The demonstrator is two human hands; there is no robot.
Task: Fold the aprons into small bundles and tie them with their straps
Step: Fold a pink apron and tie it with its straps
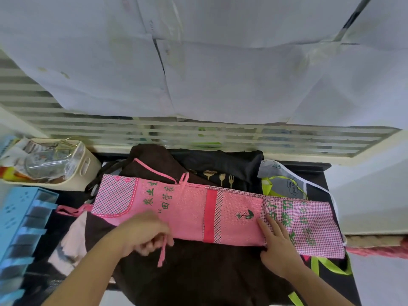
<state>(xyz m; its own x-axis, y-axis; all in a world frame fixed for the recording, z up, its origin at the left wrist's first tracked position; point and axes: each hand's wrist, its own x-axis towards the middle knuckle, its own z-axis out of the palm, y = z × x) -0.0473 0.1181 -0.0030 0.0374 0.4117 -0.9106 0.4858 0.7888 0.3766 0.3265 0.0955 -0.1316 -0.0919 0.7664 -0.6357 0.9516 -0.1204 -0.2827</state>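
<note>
Here the pink apron (212, 215) lies as a long band across mid-frame; the left hand (143, 234) pinches its strap (163, 250), the right hand (277, 244) presses flat. Tugging could unfold it.

A dark tabletop (318, 173) is seen below a slatted window, most of it covered by a heap of aprons. A brown apron (198, 272) is spread over the middle, with a black apron printed with cutlery (223, 171) behind it and a grey apron with lime-green straps (284, 186) to the right; a pink apron (187, 215) is laid in a long folded strip across them. At the left edge a cream basket (88, 166) and a pale pink cloth (75, 239) are found.
</note>
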